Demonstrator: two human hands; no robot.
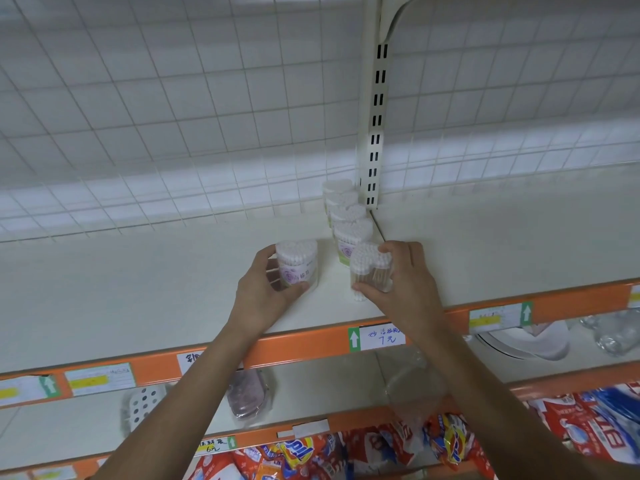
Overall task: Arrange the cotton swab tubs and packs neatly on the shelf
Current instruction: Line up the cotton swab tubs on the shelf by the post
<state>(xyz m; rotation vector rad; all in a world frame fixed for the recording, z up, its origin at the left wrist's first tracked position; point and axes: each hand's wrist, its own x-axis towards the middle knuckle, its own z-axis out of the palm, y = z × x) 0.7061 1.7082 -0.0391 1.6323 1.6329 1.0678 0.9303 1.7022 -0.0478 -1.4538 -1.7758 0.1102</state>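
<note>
On the white shelf [138, 289] a row of clear cotton swab tubs [348, 216] runs from the back upright toward the front. My left hand [263, 292] grips one upright tub with a pink label [297, 261], standing to the left of the row. My right hand [405, 282] grips another tub [369, 271] at the front end of the row, fingers over its top and thumb at its base. This tub leans slightly and shows wooden sticks through its wall.
A slotted metal upright [375, 126] and wire grid back panel [173, 116] stand behind the row. The orange shelf edge [311, 348] carries price tags. Lower shelves hold plastic items [247, 396] and detergent bags [450, 441].
</note>
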